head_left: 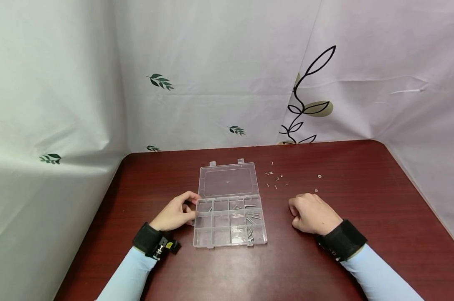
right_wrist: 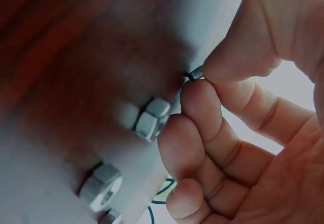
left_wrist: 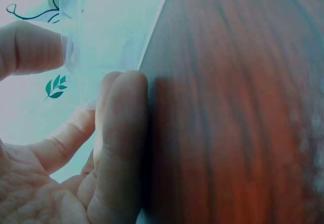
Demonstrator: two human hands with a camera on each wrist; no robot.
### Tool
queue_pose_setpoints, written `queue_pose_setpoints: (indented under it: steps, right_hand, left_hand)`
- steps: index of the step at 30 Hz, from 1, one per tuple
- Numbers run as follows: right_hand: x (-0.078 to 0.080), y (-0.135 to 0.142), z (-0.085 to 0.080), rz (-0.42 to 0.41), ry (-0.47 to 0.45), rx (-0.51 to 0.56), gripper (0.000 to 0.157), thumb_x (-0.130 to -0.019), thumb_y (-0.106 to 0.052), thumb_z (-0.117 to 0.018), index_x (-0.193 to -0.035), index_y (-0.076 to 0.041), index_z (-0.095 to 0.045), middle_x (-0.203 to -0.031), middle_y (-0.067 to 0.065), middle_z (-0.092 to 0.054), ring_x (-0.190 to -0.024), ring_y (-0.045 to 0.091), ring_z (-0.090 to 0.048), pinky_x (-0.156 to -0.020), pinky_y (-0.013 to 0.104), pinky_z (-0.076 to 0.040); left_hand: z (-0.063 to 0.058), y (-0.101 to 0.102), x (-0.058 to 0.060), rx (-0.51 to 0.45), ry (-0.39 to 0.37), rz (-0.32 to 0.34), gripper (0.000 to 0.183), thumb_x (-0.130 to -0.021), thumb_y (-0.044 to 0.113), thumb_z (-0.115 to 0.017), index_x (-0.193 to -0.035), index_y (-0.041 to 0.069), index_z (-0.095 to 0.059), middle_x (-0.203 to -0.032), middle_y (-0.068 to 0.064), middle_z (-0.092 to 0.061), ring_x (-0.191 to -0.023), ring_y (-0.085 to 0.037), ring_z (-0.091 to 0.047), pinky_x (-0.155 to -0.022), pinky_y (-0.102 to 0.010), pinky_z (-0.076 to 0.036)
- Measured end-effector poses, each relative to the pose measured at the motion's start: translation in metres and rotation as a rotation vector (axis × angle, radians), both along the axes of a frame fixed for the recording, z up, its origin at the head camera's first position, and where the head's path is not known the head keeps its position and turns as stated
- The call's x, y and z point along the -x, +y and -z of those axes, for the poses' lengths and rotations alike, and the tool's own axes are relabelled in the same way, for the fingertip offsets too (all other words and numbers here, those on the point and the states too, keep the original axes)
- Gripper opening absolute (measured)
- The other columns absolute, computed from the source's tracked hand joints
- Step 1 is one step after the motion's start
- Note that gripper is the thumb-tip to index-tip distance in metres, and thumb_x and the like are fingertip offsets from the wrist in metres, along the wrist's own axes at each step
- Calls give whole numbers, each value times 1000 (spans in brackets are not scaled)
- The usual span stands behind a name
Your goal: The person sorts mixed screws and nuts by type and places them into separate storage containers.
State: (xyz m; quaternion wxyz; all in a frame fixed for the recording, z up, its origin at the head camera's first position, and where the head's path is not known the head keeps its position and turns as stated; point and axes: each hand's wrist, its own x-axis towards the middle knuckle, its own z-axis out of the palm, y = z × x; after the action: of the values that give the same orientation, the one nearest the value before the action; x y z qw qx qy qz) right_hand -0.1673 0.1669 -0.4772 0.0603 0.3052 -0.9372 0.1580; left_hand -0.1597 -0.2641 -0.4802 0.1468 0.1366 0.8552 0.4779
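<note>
A clear plastic compartment box point(head_left: 221, 222) lies on the table with its lid point(head_left: 228, 180) folded back. My left hand point(head_left: 177, 212) grips the box's left side, thumb and fingers at its wall; the left wrist view shows the fingertips point(left_wrist: 126, 89) against the clear plastic. To the right of the box, my right hand point(head_left: 315, 214) is low over the table. In the right wrist view its thumb and index finger pinch a small metal nut point(right_wrist: 196, 73), mostly hidden by the fingertips. Close by are loose hex nuts point(right_wrist: 153, 118).
Metal screws point(head_left: 251, 219) lie in the right-hand compartments. Several tiny screws point(head_left: 270, 173) are scattered to the right of the lid. Two nuts point(head_left: 319, 176) lie beyond my right hand. A white patterned cloth point(head_left: 219, 75) hangs behind the dark red table point(head_left: 155, 175).
</note>
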Motion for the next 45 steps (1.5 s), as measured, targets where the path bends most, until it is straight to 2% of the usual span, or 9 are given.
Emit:
queue_pose_setpoints:
  steps: [13,23,28,36,45]
  right_hand:
    - [0,-1,0,53,-16,-39,26,-56,-5,-56,-58,-23,-38,-55,-11,-32,-54,9,-31,-47,26,-26]
    - [-1,-1,-1,57,7,-32,28,-55,-5,-56,-57,-25,-36,-56,-12,-28,-55,9,-29,-46,26,-25]
    - [-3,1,-4,57,-3,-31,27,-55,-6,-58,-58,-25,-40,-56,-12,-34,-55,9,-33,-47,26,-30]
    - [-5,3,-10,52,-9,-46,28,-60,-3,-68,-59,-25,-51,-60,-12,-44,-58,8,-42,-51,28,-40]
    - [-6,-2,-7,68,17,-33,29,-57,-1,-60,-56,-25,-43,-56,-12,-38,-54,9,-38,-48,27,-35]
  left_hand:
    - [-1,1,-1,1,-4,-12,41,-85,5,-66,-125,3,-57,-112,-18,-54,-60,-22,-56,-57,-37,-57]
    - [0,0,-1,-2,-3,-8,42,-85,7,-67,-126,4,-57,-113,-17,-55,-61,-22,-56,-57,-36,-57]
    - [1,0,-1,-6,-3,-8,41,-85,7,-67,-126,4,-57,-113,-18,-54,-61,-21,-56,-57,-36,-57]
    - [1,0,-1,-5,-7,-8,41,-85,6,-66,-125,3,-57,-113,-18,-54,-60,-20,-56,-57,-37,-58]
    - [0,1,-1,-3,-3,-8,41,-84,4,-65,-125,3,-57,-112,-18,-55,-59,-21,-55,-57,-37,-57]
